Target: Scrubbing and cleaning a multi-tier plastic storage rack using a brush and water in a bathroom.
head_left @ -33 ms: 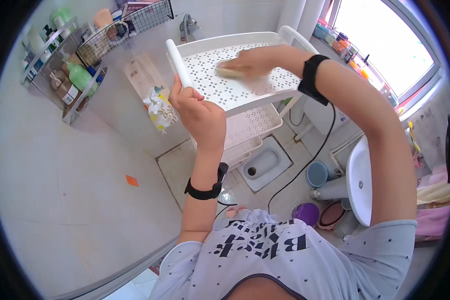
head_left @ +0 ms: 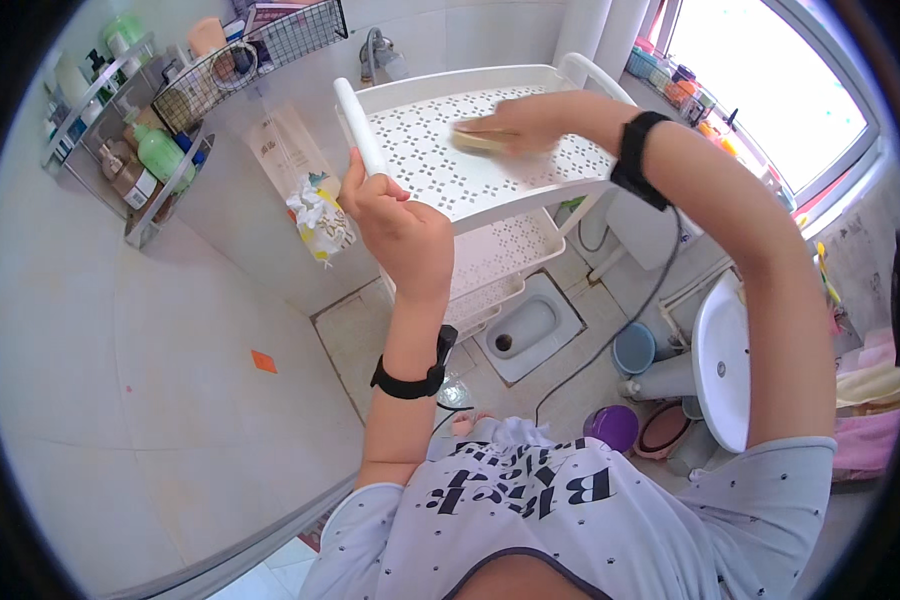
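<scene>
A white tiered cart stands before me, its top tray (head_left: pixel 422 165) pierced with small flower-shaped holes. My left hand (head_left: pixel 402 232) is closed around the near end of the tray's left handle (head_left: pixel 356 120). Over the right half of the tray, my right hand (head_left: pixel 532 122) grips a flat tan block (head_left: pixel 478 140) pressed to the perforated surface. Motion blurs the block; whether it is a brush or a sponge I cannot tell. Lower tiers (head_left: pixel 500 250) of the cart show beneath the top one.
Below the cart is a squat toilet (head_left: pixel 525 320). To the right stand a white washbasin (head_left: pixel 720 365), a blue-grey bucket (head_left: pixel 634 348) and a purple tub (head_left: pixel 611 428). Wall shelves with bottles (head_left: pixel 160 155) and a wire basket (head_left: pixel 300 38) are at left. A black cable (head_left: pixel 610 335) hangs from my right wrist.
My right hand has slid a little to the right across the tray with the tan block. My left hand stays on the handle.
</scene>
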`<state>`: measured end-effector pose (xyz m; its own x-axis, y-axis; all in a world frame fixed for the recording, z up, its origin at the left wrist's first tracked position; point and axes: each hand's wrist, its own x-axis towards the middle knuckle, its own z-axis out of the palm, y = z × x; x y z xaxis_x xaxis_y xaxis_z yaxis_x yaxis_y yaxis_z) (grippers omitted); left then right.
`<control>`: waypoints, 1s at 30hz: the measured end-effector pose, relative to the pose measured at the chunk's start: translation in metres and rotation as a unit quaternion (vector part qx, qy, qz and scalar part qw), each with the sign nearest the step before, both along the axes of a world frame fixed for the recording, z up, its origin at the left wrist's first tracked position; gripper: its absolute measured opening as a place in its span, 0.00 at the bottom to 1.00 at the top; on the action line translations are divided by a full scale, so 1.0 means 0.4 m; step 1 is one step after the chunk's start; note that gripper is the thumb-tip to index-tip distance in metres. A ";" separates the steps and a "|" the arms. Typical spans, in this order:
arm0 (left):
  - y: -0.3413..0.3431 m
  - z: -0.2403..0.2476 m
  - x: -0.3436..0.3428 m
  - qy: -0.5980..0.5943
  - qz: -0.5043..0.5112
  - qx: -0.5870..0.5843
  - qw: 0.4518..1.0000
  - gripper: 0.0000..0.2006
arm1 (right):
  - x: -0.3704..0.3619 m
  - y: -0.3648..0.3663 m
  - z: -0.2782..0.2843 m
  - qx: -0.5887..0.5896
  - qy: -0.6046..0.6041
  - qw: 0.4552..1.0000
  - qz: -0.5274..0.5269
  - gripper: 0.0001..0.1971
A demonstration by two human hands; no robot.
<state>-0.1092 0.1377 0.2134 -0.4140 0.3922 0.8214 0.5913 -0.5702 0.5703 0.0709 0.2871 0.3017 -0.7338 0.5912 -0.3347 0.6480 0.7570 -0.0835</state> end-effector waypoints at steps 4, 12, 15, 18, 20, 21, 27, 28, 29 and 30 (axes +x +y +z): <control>0.004 0.006 0.003 0.013 0.012 0.013 1.000 0.15 | 0.008 -0.113 0.015 -0.027 -0.002 0.997 0.075 0.36; -0.017 0.008 -0.003 0.027 0.035 0.014 0.999 0.16 | -0.060 -0.034 -0.023 0.016 0.010 1.000 -0.016 0.34; -0.010 0.013 0.008 0.001 0.001 -0.007 1.000 0.14 | 0.086 -0.073 -0.017 -0.015 -0.074 0.997 -0.029 0.32; -0.028 0.011 -0.006 0.038 0.036 0.005 0.999 0.13 | 0.084 -0.168 -0.001 -0.012 -0.039 0.999 -0.027 0.34; -0.043 0.009 0.006 0.016 0.014 -0.025 0.999 0.12 | 0.078 -0.176 -0.016 -0.053 0.018 0.998 -0.031 0.35; -0.036 0.012 0.007 0.017 0.012 -0.022 1.000 0.12 | 0.073 -0.175 -0.013 -0.050 0.019 0.998 -0.034 0.35; -0.021 0.035 -0.001 0.061 0.053 0.013 0.997 0.12 | 0.254 -0.174 0.007 0.074 0.185 0.971 -0.129 0.32; -0.025 0.030 -0.003 0.042 0.046 -0.006 0.998 0.12 | 0.273 -0.186 0.011 0.069 0.187 0.972 -0.125 0.32; -0.029 0.025 -0.003 0.022 0.039 -0.024 0.999 0.12 | 0.293 -0.197 0.018 0.068 0.172 0.971 -0.150 0.29; -0.032 0.022 0.002 0.024 0.043 -0.029 0.998 0.12 | 0.298 -0.210 0.020 0.065 0.157 0.970 -0.175 0.27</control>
